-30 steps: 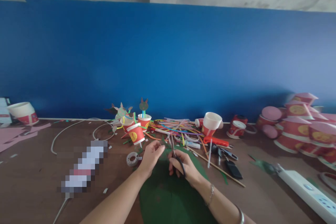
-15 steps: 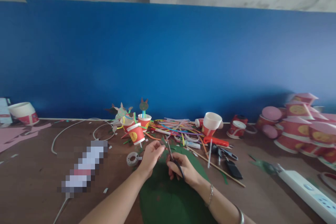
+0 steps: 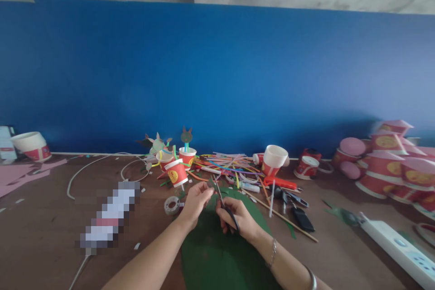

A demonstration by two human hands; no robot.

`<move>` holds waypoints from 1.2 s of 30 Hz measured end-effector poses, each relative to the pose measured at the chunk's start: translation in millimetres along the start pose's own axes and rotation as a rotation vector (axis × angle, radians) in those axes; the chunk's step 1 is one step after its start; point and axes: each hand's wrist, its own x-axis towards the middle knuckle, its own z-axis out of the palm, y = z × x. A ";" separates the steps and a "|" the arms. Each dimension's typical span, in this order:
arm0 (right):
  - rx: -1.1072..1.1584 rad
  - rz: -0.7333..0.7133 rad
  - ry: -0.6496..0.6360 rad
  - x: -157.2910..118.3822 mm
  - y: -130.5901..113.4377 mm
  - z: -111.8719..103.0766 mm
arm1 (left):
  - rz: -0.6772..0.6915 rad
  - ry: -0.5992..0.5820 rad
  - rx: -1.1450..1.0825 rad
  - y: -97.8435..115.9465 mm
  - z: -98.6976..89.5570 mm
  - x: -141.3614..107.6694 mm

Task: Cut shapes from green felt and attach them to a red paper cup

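My right hand (image 3: 239,218) holds dark-handled scissors (image 3: 232,220), with the blades pointing up and away from me. My left hand (image 3: 196,203) is closed in a pinch just left of the blades. A small bit of green paper (image 3: 211,183) shows at its fingertips, partly hidden by the fingers. Beneath both hands lies a large dark green sheet of paper (image 3: 220,260) with a rounded far end. A roll of clear tape (image 3: 171,205) sits beside my left wrist.
Colourful pipe cleaners (image 3: 227,165) lie scattered beyond my hands, near red paper cups (image 3: 176,173). On the right are a wooden stick (image 3: 282,215), keys (image 3: 302,218), a power strip (image 3: 397,247) and stacked red-and-pink cups (image 3: 384,167). A blurred-out object (image 3: 110,217) with a cable lies left.
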 end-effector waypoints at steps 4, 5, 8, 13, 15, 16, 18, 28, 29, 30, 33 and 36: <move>0.005 -0.007 0.002 1.0 1.7 -0.5 | 0.004 -0.011 -0.021 0.2 0.2 0.1; 0.004 -0.007 0.003 1.1 1.9 -0.6 | 0.003 -0.013 -0.026 0.0 0.2 0.3; -0.006 0.000 0.007 0.7 0.8 -0.6 | -0.006 -0.008 -0.032 -0.6 0.0 0.7; -0.011 0.015 0.011 -0.1 -0.8 -0.3 | -0.019 -0.004 -0.035 0.4 -0.7 0.8; -0.001 0.011 0.001 0.2 0.5 -0.8 | -0.031 -0.012 -0.032 0.8 -1.2 0.9; 0.007 0.006 -0.004 0.4 1.4 -1.1 | -0.039 -0.018 -0.029 0.7 -1.5 0.9; 0.016 -0.007 -0.012 0.7 2.6 -1.6 | -0.045 -0.032 -0.025 0.2 -2.1 1.0; -0.004 0.010 -0.003 0.1 -1.1 -1.3 | -0.056 -0.048 -0.033 0.8 -2.0 0.6; -0.003 0.004 -0.007 0.3 -0.4 -1.4 | -0.061 -0.047 -0.034 1.3 -1.7 0.6; -0.003 0.001 -0.008 0.5 0.3 -1.5 | -0.064 -0.049 -0.035 1.6 -1.4 0.5; -0.010 0.003 -0.002 0.5 1.4 -1.8 | -0.064 -0.055 -0.037 1.6 -1.3 0.5; -0.016 0.015 0.023 0.2 -0.3 -1.5 | -0.063 -0.052 -0.032 1.2 -1.5 0.1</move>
